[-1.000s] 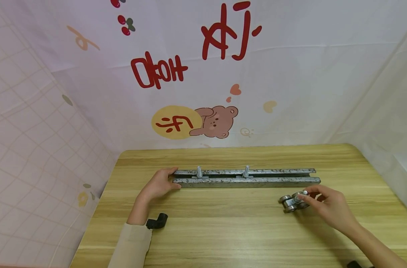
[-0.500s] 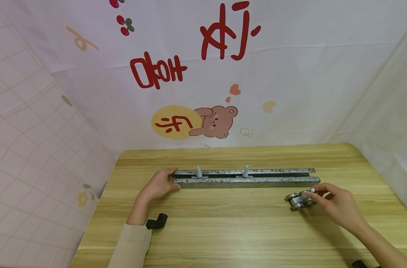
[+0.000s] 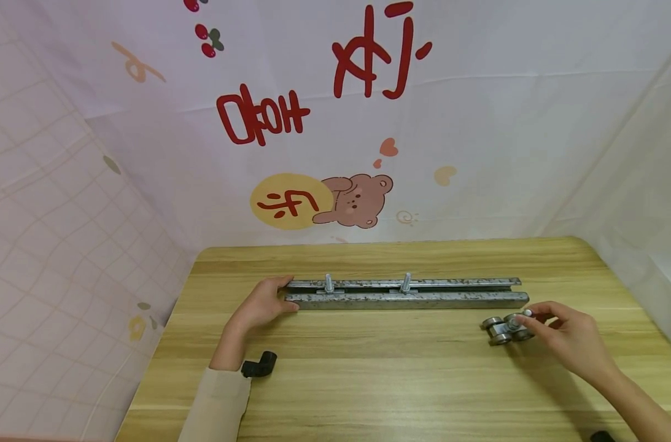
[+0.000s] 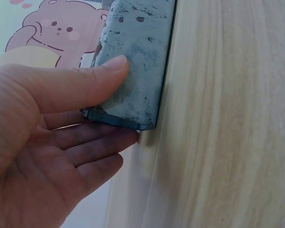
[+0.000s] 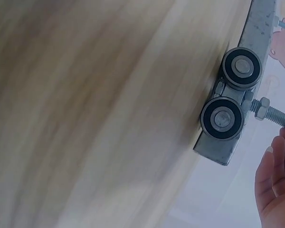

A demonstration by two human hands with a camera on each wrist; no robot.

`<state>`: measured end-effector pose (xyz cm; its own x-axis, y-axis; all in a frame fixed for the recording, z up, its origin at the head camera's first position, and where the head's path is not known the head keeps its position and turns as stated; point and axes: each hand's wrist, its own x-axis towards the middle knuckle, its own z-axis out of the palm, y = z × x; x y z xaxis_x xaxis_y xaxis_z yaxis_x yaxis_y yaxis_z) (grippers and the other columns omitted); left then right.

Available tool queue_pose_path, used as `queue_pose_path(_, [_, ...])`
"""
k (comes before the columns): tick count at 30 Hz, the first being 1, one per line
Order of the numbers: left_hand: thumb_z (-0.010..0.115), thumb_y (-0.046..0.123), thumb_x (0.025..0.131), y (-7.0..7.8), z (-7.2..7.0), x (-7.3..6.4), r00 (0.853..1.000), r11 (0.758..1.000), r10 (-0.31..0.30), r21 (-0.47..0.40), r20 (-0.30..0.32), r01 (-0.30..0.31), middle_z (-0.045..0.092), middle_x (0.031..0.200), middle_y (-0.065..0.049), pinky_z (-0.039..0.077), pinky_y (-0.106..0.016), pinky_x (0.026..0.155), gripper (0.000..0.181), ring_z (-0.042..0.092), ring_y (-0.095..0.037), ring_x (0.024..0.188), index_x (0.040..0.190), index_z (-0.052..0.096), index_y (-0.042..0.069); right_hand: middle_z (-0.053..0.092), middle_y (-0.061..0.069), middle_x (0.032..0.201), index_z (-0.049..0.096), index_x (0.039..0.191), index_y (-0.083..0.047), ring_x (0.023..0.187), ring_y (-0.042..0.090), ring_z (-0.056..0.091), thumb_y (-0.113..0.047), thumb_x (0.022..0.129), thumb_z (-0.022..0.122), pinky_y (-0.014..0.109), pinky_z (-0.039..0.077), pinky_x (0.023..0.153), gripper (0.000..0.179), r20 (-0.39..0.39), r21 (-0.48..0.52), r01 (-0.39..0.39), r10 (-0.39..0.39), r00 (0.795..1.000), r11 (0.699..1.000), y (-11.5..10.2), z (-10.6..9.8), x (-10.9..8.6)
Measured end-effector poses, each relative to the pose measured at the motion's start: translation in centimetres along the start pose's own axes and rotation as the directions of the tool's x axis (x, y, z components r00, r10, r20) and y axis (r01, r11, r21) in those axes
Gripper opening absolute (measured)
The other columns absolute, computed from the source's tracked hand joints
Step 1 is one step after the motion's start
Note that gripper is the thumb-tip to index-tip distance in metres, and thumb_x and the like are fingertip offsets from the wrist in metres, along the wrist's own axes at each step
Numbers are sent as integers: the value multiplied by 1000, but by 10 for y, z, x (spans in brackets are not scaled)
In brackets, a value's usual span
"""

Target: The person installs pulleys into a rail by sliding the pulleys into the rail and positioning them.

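Observation:
A worn metal track rail (image 3: 407,301) with a slot along its top lies across the table. Two upright bolts (image 3: 406,283) stand out of the slot, towards its left and middle. My left hand (image 3: 262,304) holds the rail's left end; in the left wrist view the thumb (image 4: 115,66) presses its near side. Before the rail's right end, my right hand (image 3: 570,337) pinches the bolt of a four-wheeled roller trolley (image 3: 503,329). The right wrist view shows the trolley's wheels (image 5: 222,118) and its threaded bolt (image 5: 278,116) with a nut; part of the pinch is cut off there.
The wooden tabletop (image 3: 390,380) meets a printed cloth backdrop (image 3: 479,135) behind the rail, with more cloth at both sides. A black bent piece (image 3: 260,364) sits beside the left sleeve, and another dark piece (image 3: 601,436) shows at the bottom right.
My right hand has moved right with the roller trolley, past the rail's right end. The left hand and the rail have stayed in place.

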<state>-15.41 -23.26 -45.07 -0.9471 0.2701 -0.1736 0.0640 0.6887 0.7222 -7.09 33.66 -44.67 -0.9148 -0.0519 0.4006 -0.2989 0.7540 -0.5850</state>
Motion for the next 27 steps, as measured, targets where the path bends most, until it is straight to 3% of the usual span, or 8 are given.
queue_pose_path(12, [82, 12, 93, -1, 1, 0, 1000, 1000, -2, -2, 3, 2, 45, 159, -21, 38, -56, 115, 77, 36, -40, 150, 157, 43, -4, 67, -26, 84, 76, 96, -7, 65, -3, 62, -5, 85, 87, 14, 48, 56, 15, -8, -9, -30, 30, 1000, 1000, 12, -10, -1])
queue_pose_path(27, [82, 11, 93, 0, 2, -1, 1000, 1000, 8, -3, -4, -8, 45, 159, -22, 37, -56, 116, 76, 36, -41, 150, 156, 44, -5, 67, -25, 81, 77, 96, -6, 69, -14, 58, -1, 83, 87, 8, 46, 60, 17, -63, -33, -13, 11, 998, 999, 21, -17, -1])
